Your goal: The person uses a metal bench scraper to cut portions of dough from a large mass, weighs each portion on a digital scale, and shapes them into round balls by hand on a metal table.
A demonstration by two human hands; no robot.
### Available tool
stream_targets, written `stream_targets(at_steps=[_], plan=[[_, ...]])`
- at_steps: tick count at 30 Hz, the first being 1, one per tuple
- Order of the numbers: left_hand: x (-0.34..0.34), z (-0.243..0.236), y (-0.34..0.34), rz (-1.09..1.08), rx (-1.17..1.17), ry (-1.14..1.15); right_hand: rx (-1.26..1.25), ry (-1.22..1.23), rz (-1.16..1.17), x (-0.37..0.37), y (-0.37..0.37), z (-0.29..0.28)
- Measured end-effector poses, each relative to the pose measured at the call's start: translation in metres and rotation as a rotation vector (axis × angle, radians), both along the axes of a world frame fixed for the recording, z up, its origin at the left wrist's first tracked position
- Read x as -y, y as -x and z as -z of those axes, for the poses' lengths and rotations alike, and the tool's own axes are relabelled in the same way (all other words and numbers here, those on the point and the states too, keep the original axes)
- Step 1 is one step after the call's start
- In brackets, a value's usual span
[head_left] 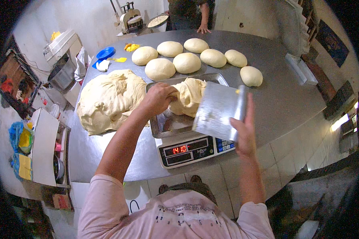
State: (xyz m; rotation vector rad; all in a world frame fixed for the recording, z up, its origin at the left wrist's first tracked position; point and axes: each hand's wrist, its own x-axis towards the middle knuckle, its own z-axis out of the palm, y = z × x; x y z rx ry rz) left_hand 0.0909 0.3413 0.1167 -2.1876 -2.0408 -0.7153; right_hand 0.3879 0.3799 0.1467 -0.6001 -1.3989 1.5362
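A lump of pale dough (pixel 187 96) rests in the metal tray (pixel 163 126) of a digital scale (pixel 189 153). At its left side, my left hand (pixel 161 97) pinches the dough's edge with curled fingers. My right hand (pixel 245 133) grips the handle of a wide metal bench scraper (pixel 217 109). The tilted blade hides the right part of the dough and tray. Left of the scale lies a large, rough mass of dough (pixel 109 101), just beyond my left forearm.
Several smooth dough balls (pixel 186 63) sit across the far part of the steel table (pixel 291 99). A blue lid (pixel 105 52) and a yellow scraper (pixel 117 59) lie at the far left. Another person's hand (pixel 204 29) rests on the far edge, near a bowl (pixel 158 22).
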Motion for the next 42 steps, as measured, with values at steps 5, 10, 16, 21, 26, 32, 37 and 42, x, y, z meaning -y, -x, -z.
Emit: stream_targets(at_steps=[5, 10, 16, 21, 26, 32, 37, 42], plan=[[0.016, -0.036, -0.015, -0.094, 0.194, -0.029, 0.183, -0.274, 0.016, -0.025, 0.058, 0.007], [0.033, -0.038, -0.004, -0.079, 0.169, -0.141, 0.109, -0.203, 0.076, -0.008, 0.100, 0.010], [0.054, -0.062, -0.002, -0.052, 0.909, -0.339, 0.359, -0.187, -0.722, 0.069, 0.112, 0.047], [0.086, -0.076, 0.079, 0.072, 0.877, -0.717, 0.327, -0.166, -0.985, 0.103, 0.108, 0.030], [0.159, 0.040, 0.170, -0.961, -0.476, -0.127, 0.342, -0.196, -0.854, 0.119, 0.113, 0.045], [0.185, 0.110, 0.204, -0.937, -0.388, -0.093, 0.360, -0.157, -0.780, 0.143, 0.128, 0.061], [0.178, 0.087, 0.198, -0.891, -0.225, 0.002, 0.381, -0.075, -0.798, 0.169, 0.141, 0.073], [0.211, 0.108, 0.214, -0.678, -0.206, -0.147, 0.355, -0.239, -0.521, 0.192, 0.161, 0.118]])
